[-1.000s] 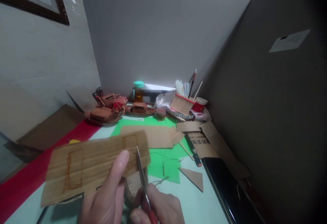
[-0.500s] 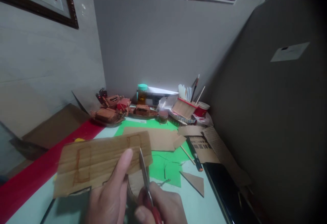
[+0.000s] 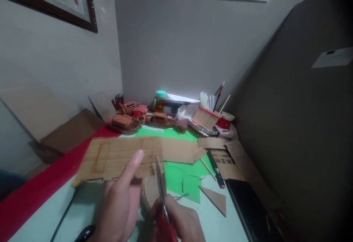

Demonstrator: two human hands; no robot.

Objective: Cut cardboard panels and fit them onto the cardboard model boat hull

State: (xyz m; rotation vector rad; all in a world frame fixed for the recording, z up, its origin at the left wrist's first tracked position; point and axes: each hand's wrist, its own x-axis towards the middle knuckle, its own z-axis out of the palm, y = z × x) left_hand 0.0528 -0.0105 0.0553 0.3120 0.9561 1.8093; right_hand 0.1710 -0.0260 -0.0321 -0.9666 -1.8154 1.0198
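cardboard (image 3: 117,158) is tilting flatter than before, hovering above the near worktop (image 3: 212,229); the left grip (image 3: 121,201) is pinching it, the right grip (image 3: 183,214) is holding scissors (image 3: 163,203). if that pinch is slackening, the scissors could be straying.

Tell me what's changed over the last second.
The left hand has tipped the cardboard piece: its lower left corner has risen in the picture, and part of a black object now shows below. The view has turned left. Nothing was taken or let go: the right hand still holds the scissors, and the cardboard triangle lies where it was.
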